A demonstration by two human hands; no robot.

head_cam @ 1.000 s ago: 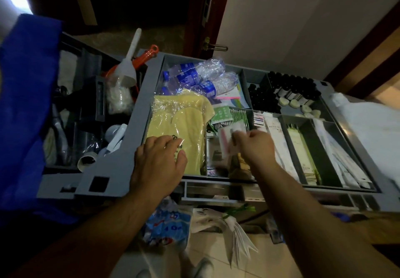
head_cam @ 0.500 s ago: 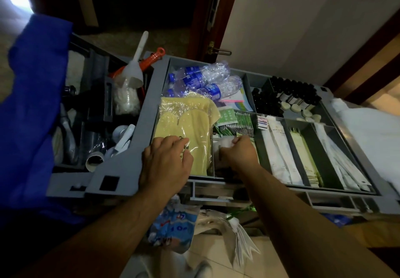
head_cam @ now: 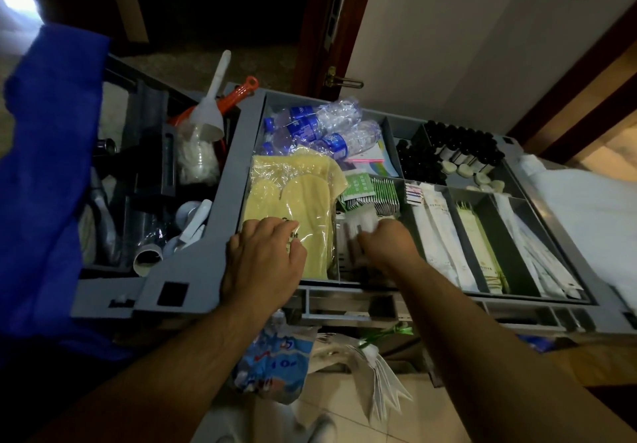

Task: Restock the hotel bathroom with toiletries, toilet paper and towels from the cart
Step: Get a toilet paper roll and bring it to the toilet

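The grey cart tray (head_cam: 444, 296) is split into compartments of toiletries. My left hand (head_cam: 263, 260) rests with bent fingers on the near end of a yellow plastic-wrapped pack (head_cam: 293, 198). My right hand (head_cam: 389, 246) reaches into the neighbouring compartment and grips small white packets (head_cam: 360, 224). Green sachets (head_cam: 374, 191) lie just behind them. Long white wrapped items (head_cam: 443, 232), pale green ones (head_cam: 477, 236) and thin white ones (head_cam: 531, 246) fill the slots to the right. Small black-capped bottles (head_cam: 458, 146) stand at the back right.
Water bottles (head_cam: 324, 132) lie at the tray's back left. A side bin on the left holds a white funnel (head_cam: 208, 112), an orange tool (head_cam: 241, 89) and a cardboard tube (head_cam: 147, 256). Blue cloth (head_cam: 48, 174) hangs far left. White linen (head_cam: 593, 215) lies right. Bags (head_cam: 275, 367) hang below.
My right hand, which held a small white packet up, has dropped into the compartment beside the yellow pack and now grips white packets there. My left hand stays on the pack.
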